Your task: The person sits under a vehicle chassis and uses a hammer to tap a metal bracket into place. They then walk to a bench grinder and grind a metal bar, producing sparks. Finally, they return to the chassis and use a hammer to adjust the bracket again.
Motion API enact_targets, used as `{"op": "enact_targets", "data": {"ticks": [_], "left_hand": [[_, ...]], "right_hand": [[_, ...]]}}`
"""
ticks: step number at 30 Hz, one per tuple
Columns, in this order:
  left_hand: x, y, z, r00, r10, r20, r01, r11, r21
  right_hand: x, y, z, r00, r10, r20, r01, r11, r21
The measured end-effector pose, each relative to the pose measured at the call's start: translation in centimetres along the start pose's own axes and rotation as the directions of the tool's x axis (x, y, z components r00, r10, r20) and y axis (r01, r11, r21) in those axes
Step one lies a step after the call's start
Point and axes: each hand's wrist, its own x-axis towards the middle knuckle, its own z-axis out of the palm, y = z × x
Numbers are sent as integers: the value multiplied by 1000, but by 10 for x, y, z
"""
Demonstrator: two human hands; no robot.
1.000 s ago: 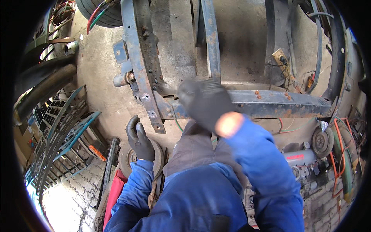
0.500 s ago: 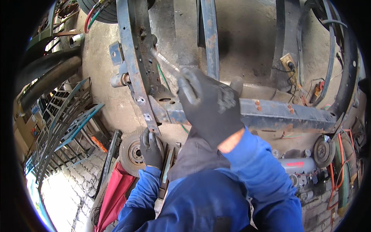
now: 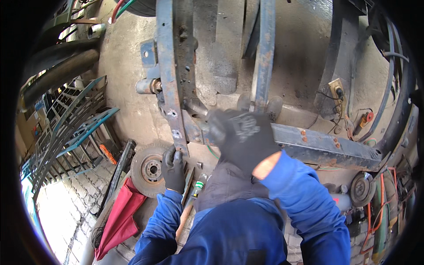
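Note:
A rusty blue-grey steel frame [image 3: 327, 143] stretches across in front of me, with a long upright rail [image 3: 168, 66] at its left. My left hand [image 3: 173, 171], in a dark glove, is closed at the lower end of that rail, fingertips against the metal. My right hand [image 3: 247, 134], also gloved, is above the corner where the beams meet. It is closed on a slim tool [image 3: 196, 107] smeared by motion, its kind unclear. The tool points left toward the rail's inner face, and I cannot tell whether it touches.
A small wheel [image 3: 148, 170] lies beside my left hand, near a red cloth [image 3: 121, 221] and a bottle [image 3: 199, 183]. Metal racks [image 3: 73, 128] stand at the left. A power outlet box [image 3: 338, 90] with cables is at the right, beyond the cross beam.
My right hand has moved down and nearer the frame's corner, its tool dropping along the rail. My left hand stays at the rail's end. The whole view has shifted slightly.

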Motion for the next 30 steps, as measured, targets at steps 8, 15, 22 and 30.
{"op": "enact_targets", "data": {"ticks": [8,15,22,30], "left_hand": [[3,9,-1,998,-49,31,51,995,-88],[2,20,-8,997,48,-63,-39,989,140],[-11,77,-6,762,626,166,-647,743,170],[1,120,-10,552,785,282,-826,562,50]], "right_hand": [[7,-13,-1,997,-83,4,82,977,-196],[-3,-14,16,994,-50,99,66,984,-165],[-50,-64,7,979,-7,-202,19,998,58],[-96,-84,8,985,-116,-125,106,991,-83]]}}
